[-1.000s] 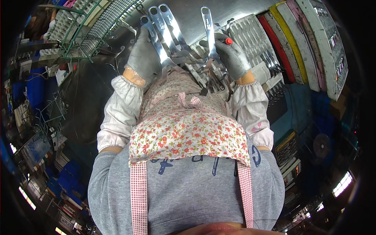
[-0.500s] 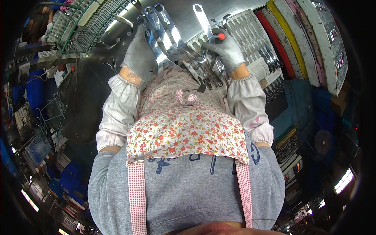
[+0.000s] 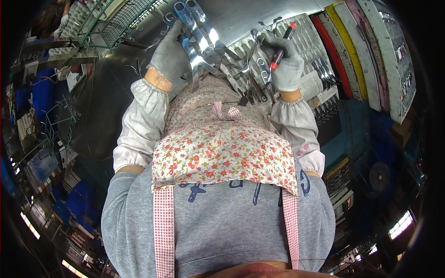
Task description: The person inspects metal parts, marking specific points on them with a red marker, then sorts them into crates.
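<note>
Head cam, the only view here: the left hand is closing around a fan of three shiny combination wrenches, thumb on top, lower fingers hidden. They're sitting just right of that palm, so the left hand is way nearer than the right. Long axes are running far-left to near-right, ring ends pointing far and open forks coming back toward the apron.

Right hand is curling around a red-and-black marker, which is slanting with one red end far and right. Its thumb and index are bunching above some loose small wrenches; can't tell if they're pinching one. A slotted grey tray is lying beyond and beside it on the metal table.
</note>
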The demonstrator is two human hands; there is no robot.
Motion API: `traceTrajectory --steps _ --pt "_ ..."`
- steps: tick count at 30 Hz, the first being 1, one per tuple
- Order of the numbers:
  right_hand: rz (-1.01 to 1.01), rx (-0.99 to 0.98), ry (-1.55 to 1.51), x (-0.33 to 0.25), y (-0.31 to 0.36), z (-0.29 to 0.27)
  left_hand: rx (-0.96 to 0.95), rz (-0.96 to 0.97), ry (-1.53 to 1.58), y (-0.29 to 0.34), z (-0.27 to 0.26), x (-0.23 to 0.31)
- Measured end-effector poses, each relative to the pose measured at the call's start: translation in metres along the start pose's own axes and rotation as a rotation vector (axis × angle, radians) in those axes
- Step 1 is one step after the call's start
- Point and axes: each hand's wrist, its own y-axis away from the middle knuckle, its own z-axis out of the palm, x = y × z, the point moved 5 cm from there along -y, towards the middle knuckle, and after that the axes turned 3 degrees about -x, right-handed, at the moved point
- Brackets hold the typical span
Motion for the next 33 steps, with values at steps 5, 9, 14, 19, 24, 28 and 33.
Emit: traceTrajectory --steps 5,9,14,19,24,28,33 --pt "-0.285 -0.108 -0.217 -0.008 0.012 0.000 -0.038 -0.246 -2.621 -0.008 -0.001 0.001" --pt "-0.354 -0.181 -0.137 -0.020 0.022 -0.006 -0.069 0.261 -3.153 0.010 -0.016 0.002" --pt "-0.155 -0.131 -0.425 -0.023 0.019 -0.011 -0.556 0.651 -3.663 0.026 -0.046 -0.014" --pt "-0.013 -0.083 -0.639 -0.024 0.017 -0.020 -1.164 0.342 -3.904 0.031 -0.064 -0.018" --pt "-0.010 -0.131 -0.523 -0.032 0.019 -0.027 -0.861 -0.173 -3.640 0.031 -0.069 -0.011" --pt "0.036 -0.092 -0.539 -0.029 0.021 -0.030 -1.323 -0.264 -3.946 0.035 -0.085 -0.012" --pt "0.104 -0.062 -0.714 -0.018 0.026 -0.035 -0.934 -0.207 -3.954 0.036 -0.092 -0.006"
